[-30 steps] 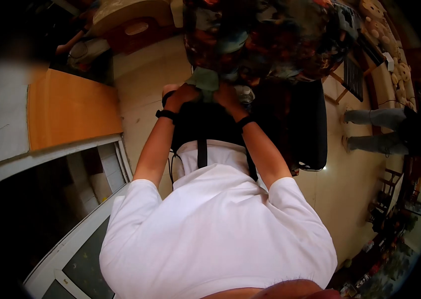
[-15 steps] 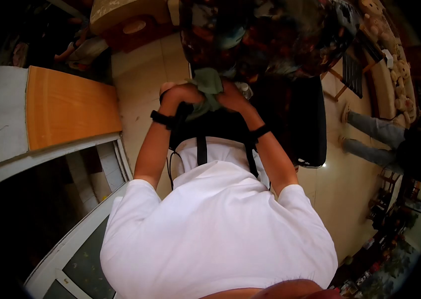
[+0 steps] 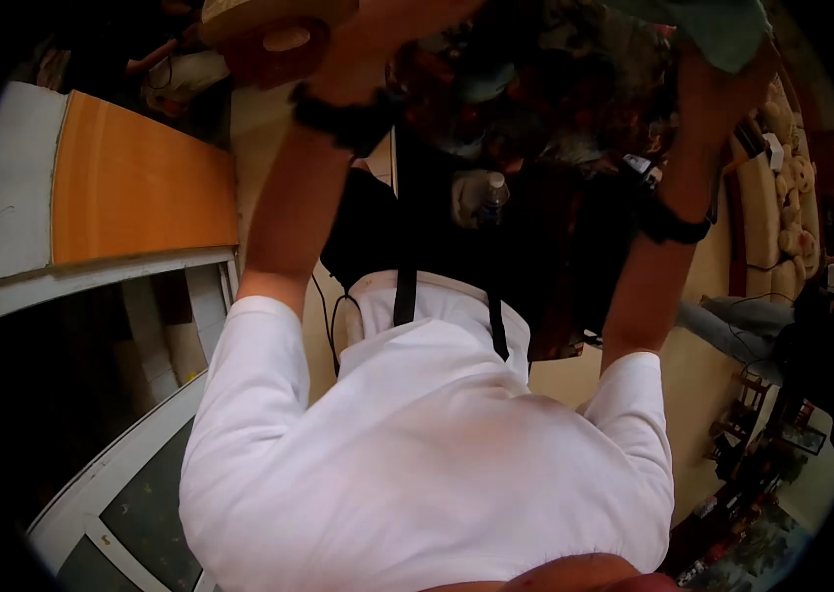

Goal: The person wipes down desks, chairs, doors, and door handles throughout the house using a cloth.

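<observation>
My right hand (image 3: 718, 99) is raised at the upper right, closed on a green cloth (image 3: 723, 35) that hangs over its fingers and runs out of the top of the view. At the top, my left hand (image 3: 392, 35) reaches over the edge of a dark patterned surface (image 3: 535, 84). It is dim and smeared, so its fingers do not show clearly. A clear bottle with a white cap (image 3: 494, 197) stands between my forearms, next to a small pale item I cannot make out.
On my left is an orange wood-topped counter (image 3: 146, 183). A person in jeans (image 3: 743, 316) stands to the right, near a pale sofa (image 3: 758, 217) with plush toys. Another person's arm (image 3: 160, 59) shows at the upper left. A beige-and-red piece of furniture (image 3: 269, 35) stands at the back.
My hands were together on the cloth near the bottle. They have moved apart and forward, the right one carrying the cloth to the upper right. The bottle is now uncovered.
</observation>
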`<state>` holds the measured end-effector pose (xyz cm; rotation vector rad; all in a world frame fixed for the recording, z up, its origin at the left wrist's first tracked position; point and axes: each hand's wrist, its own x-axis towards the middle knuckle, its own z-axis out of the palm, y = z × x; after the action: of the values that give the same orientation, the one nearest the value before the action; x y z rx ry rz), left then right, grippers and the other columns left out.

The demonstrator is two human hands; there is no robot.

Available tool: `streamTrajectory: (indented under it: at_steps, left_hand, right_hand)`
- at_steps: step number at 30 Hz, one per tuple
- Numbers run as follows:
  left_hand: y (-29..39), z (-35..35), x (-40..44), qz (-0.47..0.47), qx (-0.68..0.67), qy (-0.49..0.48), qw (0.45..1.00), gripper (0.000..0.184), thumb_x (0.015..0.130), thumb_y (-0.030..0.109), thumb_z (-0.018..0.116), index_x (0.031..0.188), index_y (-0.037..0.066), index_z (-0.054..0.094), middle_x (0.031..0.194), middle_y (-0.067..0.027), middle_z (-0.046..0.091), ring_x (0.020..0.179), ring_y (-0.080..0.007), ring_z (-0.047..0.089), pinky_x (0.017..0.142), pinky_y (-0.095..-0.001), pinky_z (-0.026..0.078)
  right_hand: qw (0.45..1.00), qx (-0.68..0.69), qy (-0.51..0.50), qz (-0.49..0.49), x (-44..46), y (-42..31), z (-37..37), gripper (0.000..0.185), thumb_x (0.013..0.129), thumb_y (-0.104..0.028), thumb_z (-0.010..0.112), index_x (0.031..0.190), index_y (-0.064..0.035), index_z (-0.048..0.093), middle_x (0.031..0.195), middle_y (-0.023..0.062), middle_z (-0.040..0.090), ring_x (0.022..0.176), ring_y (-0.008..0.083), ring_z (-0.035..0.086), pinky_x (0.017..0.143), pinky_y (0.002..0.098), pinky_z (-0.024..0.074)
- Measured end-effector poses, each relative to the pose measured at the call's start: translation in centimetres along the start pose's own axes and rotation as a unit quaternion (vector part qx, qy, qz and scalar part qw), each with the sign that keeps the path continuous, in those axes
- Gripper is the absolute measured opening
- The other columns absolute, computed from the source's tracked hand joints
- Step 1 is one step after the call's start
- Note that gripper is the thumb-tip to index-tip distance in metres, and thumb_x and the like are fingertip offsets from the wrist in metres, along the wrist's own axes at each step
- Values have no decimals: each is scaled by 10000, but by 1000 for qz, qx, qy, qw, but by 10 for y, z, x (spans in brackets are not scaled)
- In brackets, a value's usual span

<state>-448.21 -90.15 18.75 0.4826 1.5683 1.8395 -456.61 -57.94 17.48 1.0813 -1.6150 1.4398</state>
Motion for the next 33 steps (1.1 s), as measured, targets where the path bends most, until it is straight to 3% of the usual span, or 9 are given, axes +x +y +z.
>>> streamTrajectory:
  at_steps: [1, 2, 5, 8, 12, 24, 26, 30, 33]
  left_hand:
    - [-42, 23, 49, 41, 303, 317, 898, 493, 938, 344, 513, 1352, 79, 476, 1440, -145, 381, 1385, -324, 280, 1156, -503, 139]
    - [-77, 33, 77, 73, 541, 571, 613, 572, 939, 420, 503, 1416, 116, 418, 1538, -134, 269, 1448, -315, 173, 1162, -533, 96]
    - [-112, 1, 95, 19, 656, 521, 546, 668, 925, 530, 472, 1479, 189, 318, 1597, -113, 118, 1480, -282, 46, 1143, -607, 40]
    - [-122, -6, 97, 40, 628, 518, 580, 636, 928, 527, 471, 1469, 219, 341, 1586, -107, 163, 1477, -277, 80, 1126, -641, 36]
    - [-104, -2, 84, 10, 610, 487, 625, 631, 927, 555, 454, 1442, 199, 376, 1550, -127, 250, 1448, -293, 184, 1128, -624, 117]
    - [-120, -35, 53, 229, 616, 470, 589, 464, 941, 336, 516, 1319, 68, 508, 1424, -180, 431, 1332, -341, 391, 1103, -512, 292]
    - [-126, -49, 36, 222, 808, 341, 426, 409, 879, 225, 565, 1207, -20, 566, 1413, -203, 438, 1314, -385, 398, 1091, -493, 326]
    - [-144, -54, 42, 290, 768, 333, 464, 368, 832, 181, 578, 1111, -57, 599, 1394, -203, 461, 1299, -409, 400, 1095, -501, 319]
    - [-150, -64, 50, 239, 819, 369, 368, 428, 836, 261, 582, 1141, -40, 585, 1405, -205, 445, 1309, -386, 391, 1090, -509, 296]
  right_hand:
    - [984, -165, 46, -47, 6, 10, 4, 469, 782, -210, 681, 1195, -14, 572, 1168, 194, 621, 1049, 333, 600, 849, 404, 501]
    - [937, -325, 90, -93, 11, 22, 6, 458, 721, -301, 677, 1078, -16, 654, 1114, 209, 650, 937, 347, 637, 754, 396, 506]
    - [850, -481, -201, -73, -61, 108, -23, 561, 825, -342, 687, 1295, -84, 525, 1256, 196, 521, 1132, 429, 512, 906, 478, 491]
    - [894, -387, -163, 157, -122, 96, -14, 563, 796, -278, 691, 1316, -169, 506, 1332, 249, 429, 1143, 538, 447, 871, 567, 479]
    - [855, -452, -251, 50, -147, 119, -23, 614, 806, -282, 684, 1364, -180, 449, 1309, 321, 398, 1122, 573, 439, 863, 607, 470]
    - [863, -163, -331, 345, -216, 69, 4, 538, 751, -235, 669, 1253, -67, 572, 1229, 270, 565, 1117, 462, 544, 916, 498, 468]
    - [844, -190, -309, 396, -178, 62, 11, 499, 743, -249, 655, 1207, -70, 616, 1152, 219, 642, 1074, 413, 607, 912, 442, 483]
    - [947, -249, -199, 33, -113, 51, 57, 403, 823, -303, 668, 1155, -81, 611, 986, 181, 655, 916, 407, 634, 754, 486, 522]
    - [961, -199, -144, 130, -118, 14, 96, 507, 812, -316, 676, 1229, -56, 554, 1203, 204, 566, 1073, 391, 565, 872, 473, 464]
